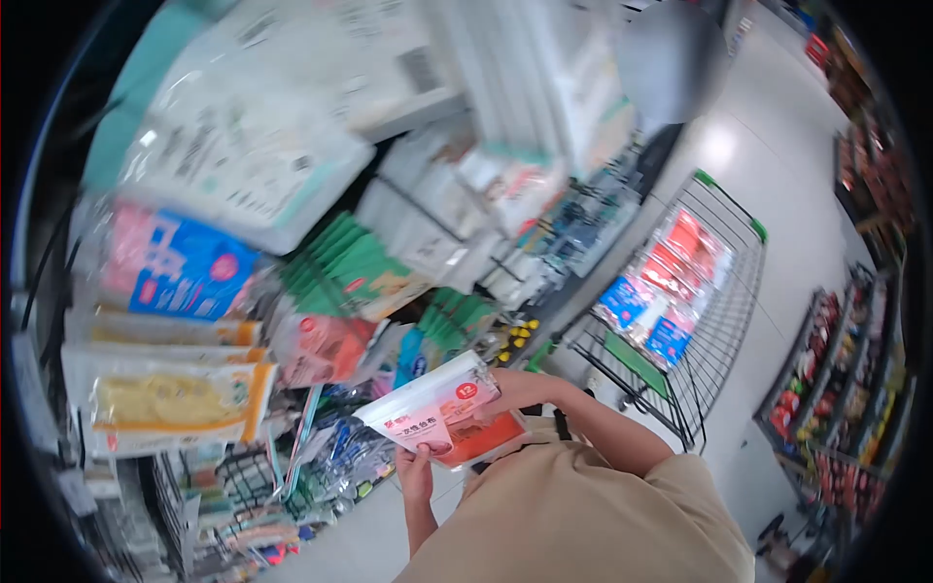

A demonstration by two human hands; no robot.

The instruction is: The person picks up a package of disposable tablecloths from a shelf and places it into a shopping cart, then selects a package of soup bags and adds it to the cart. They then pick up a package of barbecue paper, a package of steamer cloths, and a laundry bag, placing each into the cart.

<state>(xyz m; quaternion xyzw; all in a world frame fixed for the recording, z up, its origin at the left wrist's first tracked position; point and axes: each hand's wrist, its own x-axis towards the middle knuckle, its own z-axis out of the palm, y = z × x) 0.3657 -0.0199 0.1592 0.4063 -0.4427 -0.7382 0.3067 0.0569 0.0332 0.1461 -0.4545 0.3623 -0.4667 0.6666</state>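
Observation:
A white and pink packet of disposable tablecloths point(428, 410), with a red film pack showing at its lower side, is held in front of my chest. My left hand point(415, 473) grips its lower left edge, thumb on the front. At its right side, my right hand point(520, 391) is closed round the edge, its fingers partly over the printed front. Just beyond the packet hang pink packs point(321, 348) and green packs point(355, 267) on the shelf hooks.
A wire shopping cart point(719, 364) with green trim stands on my right, holding red and blue packs point(671, 335). Hanging yellow glove packs point(175, 400) and a blue and pink pack point(185, 262) fill the left rack. Across the aisle are stocked shelves point(826, 389).

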